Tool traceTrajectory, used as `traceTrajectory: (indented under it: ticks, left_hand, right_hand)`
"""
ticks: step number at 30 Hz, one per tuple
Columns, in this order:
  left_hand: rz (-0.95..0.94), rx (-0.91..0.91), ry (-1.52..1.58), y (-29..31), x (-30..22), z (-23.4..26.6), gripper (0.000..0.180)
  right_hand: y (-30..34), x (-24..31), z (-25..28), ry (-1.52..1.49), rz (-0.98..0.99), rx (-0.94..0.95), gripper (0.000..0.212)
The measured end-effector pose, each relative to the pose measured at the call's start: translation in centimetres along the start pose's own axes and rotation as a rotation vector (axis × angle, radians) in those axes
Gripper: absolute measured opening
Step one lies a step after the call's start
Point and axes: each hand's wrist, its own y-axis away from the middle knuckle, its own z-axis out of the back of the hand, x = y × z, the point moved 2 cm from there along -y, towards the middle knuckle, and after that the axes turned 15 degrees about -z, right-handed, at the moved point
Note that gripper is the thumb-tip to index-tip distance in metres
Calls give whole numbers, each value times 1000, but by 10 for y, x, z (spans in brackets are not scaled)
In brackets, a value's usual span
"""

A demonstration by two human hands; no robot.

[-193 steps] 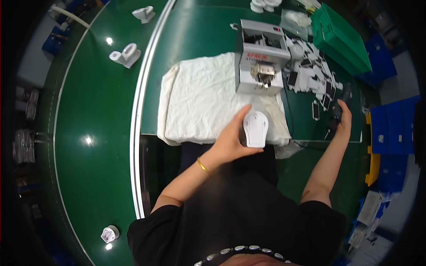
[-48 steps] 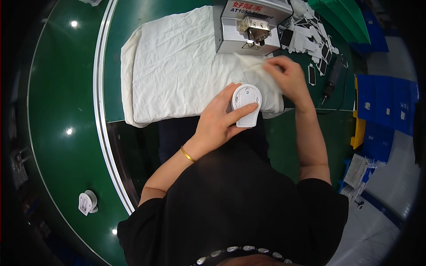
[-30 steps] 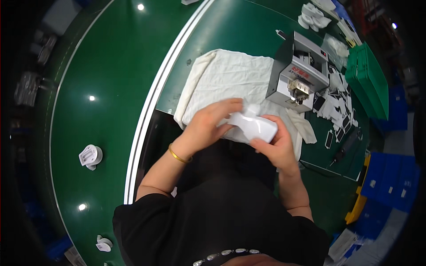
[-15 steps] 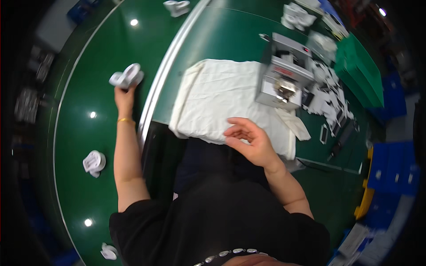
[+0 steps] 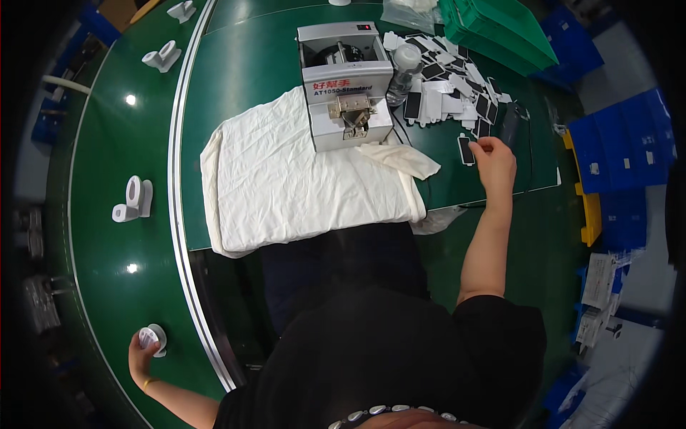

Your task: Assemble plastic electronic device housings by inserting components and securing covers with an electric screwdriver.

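Note:
At the near left, my left hand is closed on a white moulded plastic part on the green belt. The fingers cover part of it. On the right, my right hand pinches the edge of a small flat black-and-white strip lying on the green table. Past that hand is a heap of similar flat black and white pieces. A grey tape dispenser machine stands in the middle, beyond a white cloth spread on the table.
More white moulded parts sit along the green belt, beside a metal rail. A clear bottle stands by the machine. Green crates are at the back right. Blue bins stand on the right.
The view has turned. My left hand has come from farther up the belt to a part near me. My right hand has moved from above the cloth to the strip on the right.

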Motion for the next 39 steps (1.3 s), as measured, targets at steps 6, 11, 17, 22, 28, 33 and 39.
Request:
traceTrajectory:
  ticks: [6, 11, 17, 22, 28, 33, 39]
  left_hand:
    - [213, 15, -197, -19, -40, -27, 76]
    - [-111, -76, -206, -35, -51, -32, 54]
    - [-754, -379, 430, -19, -234, -118, 42]
    - [-959, -87, 785, -46, -340, -244, 45]
    - [-824, 212, 976, -27, -380, -312, 49]
    - [-819, 281, 963, -16, -390, -318, 56]
    - [-781, 298, 990, -19, -386, -321, 48]
  right_hand:
    - [-15, -2, -32, 207, -27, 69, 39]
    - [-20, 10, -41, 303, 93, -27, 48]
    - [2, 29, -38, 166, 224, -26, 56]
    - [89, 100, -25, -845, 325, 578, 34]
    - [175, 133, -29, -933, 621, 836, 33]
    - [188, 133, -35, -787, 675, 824, 28]
    - [182, 136, -35, -577, 1028, 598, 26]
